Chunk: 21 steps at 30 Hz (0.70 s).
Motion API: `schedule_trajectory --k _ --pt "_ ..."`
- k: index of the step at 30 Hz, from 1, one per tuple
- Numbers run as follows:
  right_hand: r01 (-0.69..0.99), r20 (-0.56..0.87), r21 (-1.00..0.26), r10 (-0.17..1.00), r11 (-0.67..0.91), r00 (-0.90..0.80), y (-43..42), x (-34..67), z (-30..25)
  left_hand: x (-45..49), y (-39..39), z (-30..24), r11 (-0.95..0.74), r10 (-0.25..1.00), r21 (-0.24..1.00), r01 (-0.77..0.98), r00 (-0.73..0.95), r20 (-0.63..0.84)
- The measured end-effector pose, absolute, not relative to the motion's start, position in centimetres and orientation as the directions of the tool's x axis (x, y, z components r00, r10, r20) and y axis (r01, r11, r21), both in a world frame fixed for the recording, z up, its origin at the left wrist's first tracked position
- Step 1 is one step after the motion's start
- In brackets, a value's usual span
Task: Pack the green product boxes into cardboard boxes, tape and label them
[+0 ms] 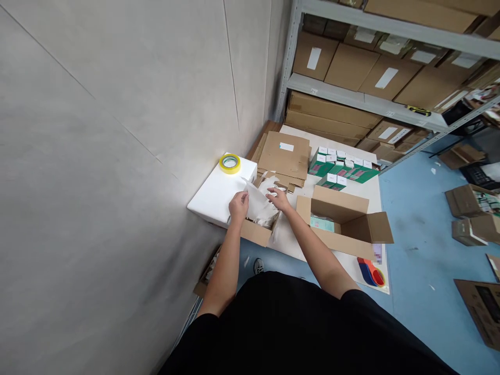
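Observation:
My left hand (238,207) pinches the left edge of a sheet of white packing paper (258,202). At the sheet's right side is my right hand (277,199), its fingers bent and somewhat apart; whether it grips the paper does not show clearly. Below both hands stands an open cardboard box (255,233) with more crumpled white paper in it. To the right, a larger open carton (349,240) holds a pale green and white box (322,224) at its left end.
A yellow tape roll (229,163) lies on a white block (213,190) by the wall. Flattened cardboard (284,156) and several green-and-white boxes (344,166) are at the table's back. Red and blue tape dispenser (371,273) sits near the front right corner. Shelves (363,99) hold cartons.

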State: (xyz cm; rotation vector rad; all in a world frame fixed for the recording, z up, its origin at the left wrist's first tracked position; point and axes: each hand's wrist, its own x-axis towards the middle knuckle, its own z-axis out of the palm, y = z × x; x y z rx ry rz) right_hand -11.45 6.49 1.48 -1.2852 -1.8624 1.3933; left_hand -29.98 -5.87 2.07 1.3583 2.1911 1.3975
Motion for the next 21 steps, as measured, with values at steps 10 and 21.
schedule_trajectory --k 10,21 --pt "0.247 -0.02 -0.961 0.854 0.127 -0.519 4.6 -11.1 2.4 -30.9 -6.4 6.9 -0.014 0.791 0.912 0.409 -0.554 0.26" --pt "0.174 0.083 -0.96 0.815 0.22 -0.573 4.2 -11.7 4.7 -30.1 -3.3 10.6 -0.273 0.779 0.959 0.075 -0.567 0.266"
